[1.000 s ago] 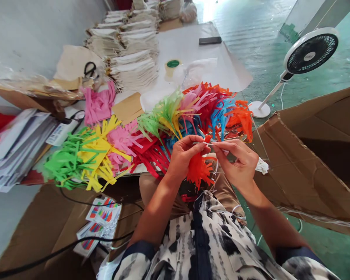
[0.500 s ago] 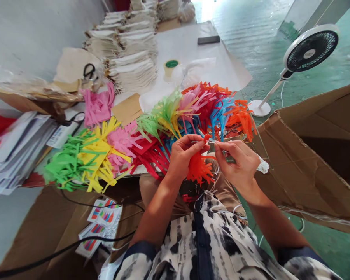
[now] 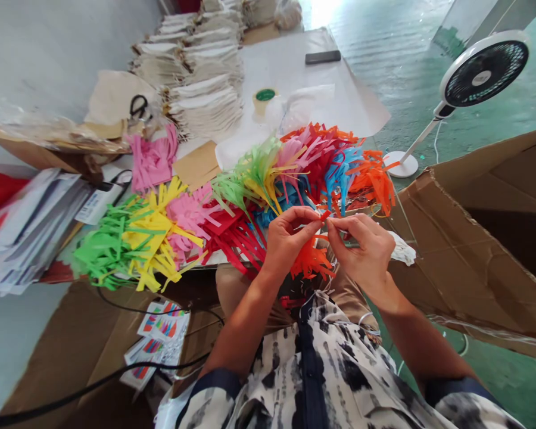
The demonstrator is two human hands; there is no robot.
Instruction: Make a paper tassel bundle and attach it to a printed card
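Tassel (image 3: 312, 260) gripped by its tip in nearer left hand (image 3: 289, 238), hanging lengthwise toward six o'clock, with right hand (image 3: 361, 244) pinched at three o'clock, contents unclear.

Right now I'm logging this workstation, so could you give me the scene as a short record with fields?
Left hand: pinching the top of an orange tassel
Right hand: pinched, close beside the other; contents unclear
To left: green fringe, yellow fringe
Ahead: tape roll, stacked pale bundles
To right: standing fan, cardboard box
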